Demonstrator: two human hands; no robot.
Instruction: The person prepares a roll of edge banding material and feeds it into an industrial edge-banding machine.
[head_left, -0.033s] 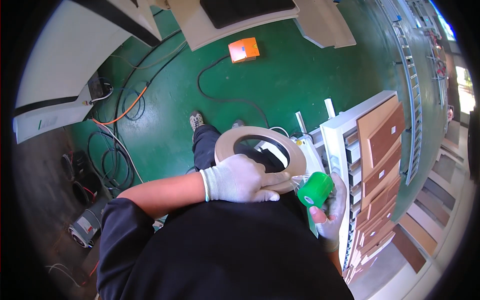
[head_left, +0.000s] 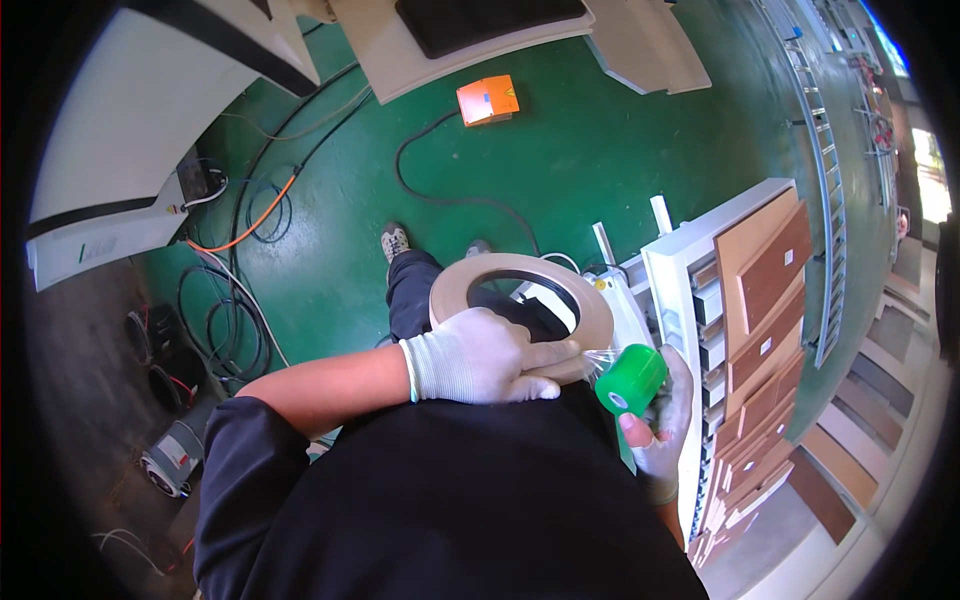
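A wide beige ring-shaped coil of banding (head_left: pixel 455 290) rests against the front of my body, over my legs. My left hand (head_left: pixel 480 357), in a pale knit glove, closes on its near edge with the index finger pointing right. My right hand (head_left: pixel 672 420), gloved too but with a bare thumb tip, grips a small green roll of wrapping film (head_left: pixel 632 380). A short strip of clear film (head_left: pixel 600 358) stretches between the roll and the coil, beside my left fingertips. The right hand's fingers are partly hidden behind the roll.
On my right stands a white rack (head_left: pixel 672 280) stacked with brown boards (head_left: pixel 770 270). An orange pedal box (head_left: pixel 488 100) with a dark cable lies on the green floor ahead. Black hoses (head_left: pixel 235 340) coil at the left, near a white machine (head_left: pixel 140 110). A ladder (head_left: pixel 825 180) is far right.
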